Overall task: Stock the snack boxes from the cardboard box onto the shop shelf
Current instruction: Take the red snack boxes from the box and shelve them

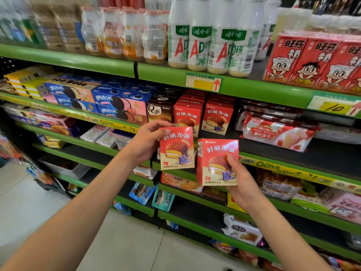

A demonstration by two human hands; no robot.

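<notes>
A green shop shelf unit (254, 89) is filling the view, its tiers carrying white milk bottles (197, 45) and red drink cartons (312, 61) on top, blue cookie boxes (109, 102) and a pink wafer pack (277, 133) on the tier below. On that same tier, two rows of red snack boxes (203, 116) are standing face-out beside a brown box (159, 110). A person is holding two more of the same boxes up in front of that tier's edge, both upright and almost touching. The left hand (146, 141) is gripping the left snack box (176, 149) along its left side, thumb curling over the top corner. The right hand (242, 182) is clasping the right snack box (216, 161) from below, thumb pressing on its front face. The cardboard box is lying outside the camera's view.
</notes>
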